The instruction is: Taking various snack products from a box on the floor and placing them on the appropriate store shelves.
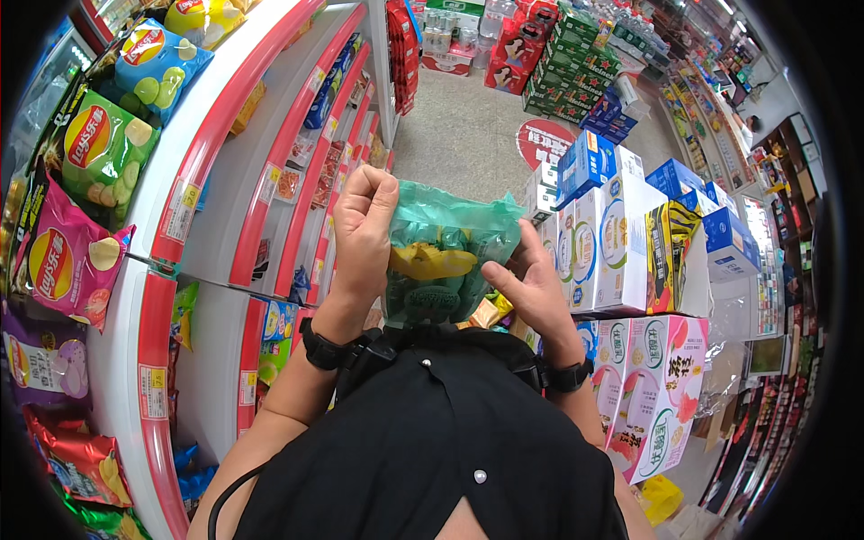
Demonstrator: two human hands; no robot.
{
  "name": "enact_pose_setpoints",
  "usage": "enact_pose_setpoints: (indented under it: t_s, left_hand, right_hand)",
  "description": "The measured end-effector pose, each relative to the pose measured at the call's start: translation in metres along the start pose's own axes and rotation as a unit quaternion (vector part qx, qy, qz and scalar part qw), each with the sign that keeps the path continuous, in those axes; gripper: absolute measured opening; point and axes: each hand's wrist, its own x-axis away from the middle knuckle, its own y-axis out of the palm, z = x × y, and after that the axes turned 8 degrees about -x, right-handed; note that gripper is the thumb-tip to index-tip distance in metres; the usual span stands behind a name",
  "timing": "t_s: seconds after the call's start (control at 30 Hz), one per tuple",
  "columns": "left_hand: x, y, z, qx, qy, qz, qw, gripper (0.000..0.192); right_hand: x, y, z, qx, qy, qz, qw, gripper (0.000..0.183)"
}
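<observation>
A translucent green plastic snack bag (439,236) is held up in front of my chest, with a yellow printed band across it. Dark green pieces show through its film. My left hand (364,226) pinches the bag's left edge between thumb and curled fingers. On the opposite side, my right hand (536,283) has its thumb against the front and its fingers at the right edge, partly behind the bag. Just below the bag, some colourful packets (496,310) are partly hidden by it and by my body.
Shelves with red price rails (253,219) run along my left, bearing Lay's chip bags (111,148). Stacked drink cartons (607,243) and pink-and-white boxes (651,391) stand close on the right. Green Heineken cases (574,64) rise beyond the tiled floor (452,115). A person (746,128) is far right.
</observation>
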Motion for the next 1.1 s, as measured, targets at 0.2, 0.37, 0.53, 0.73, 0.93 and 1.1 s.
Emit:
enact_pose_setpoints:
  t_s: [0.2,0.37,0.53,0.73,0.93,1.1]
  left_hand:
    - [0.000,0.002,0.003,0.027,-0.011,0.003,1.000,0.016]
    - [0.000,0.001,0.012,0.066,-0.041,-0.002,0.997,0.017]
    - [-0.009,-0.008,0.029,-0.229,0.122,-0.028,0.965,0.010]
    - [-0.015,0.001,0.069,-0.438,0.318,-0.214,0.813,0.029]
    - [-0.008,0.003,0.059,-0.462,0.274,-0.236,0.810,0.021]
    - [-0.012,0.003,0.050,-0.453,0.300,-0.199,0.815,0.009]
  right_hand:
    - [-0.002,0.001,-0.001,0.005,-0.035,0.023,0.999,0.032]
    - [-0.001,0.003,-0.007,0.032,-0.060,0.028,0.997,0.029]
    - [0.002,0.010,-0.017,0.081,-0.082,0.054,0.992,0.034]
    - [0.004,0.008,-0.021,0.225,-0.084,0.039,0.970,0.038]
    - [0.005,0.011,-0.019,0.154,-0.072,0.052,0.984,0.038]
    - [0.004,0.009,-0.020,0.146,-0.063,0.045,0.986,0.036]
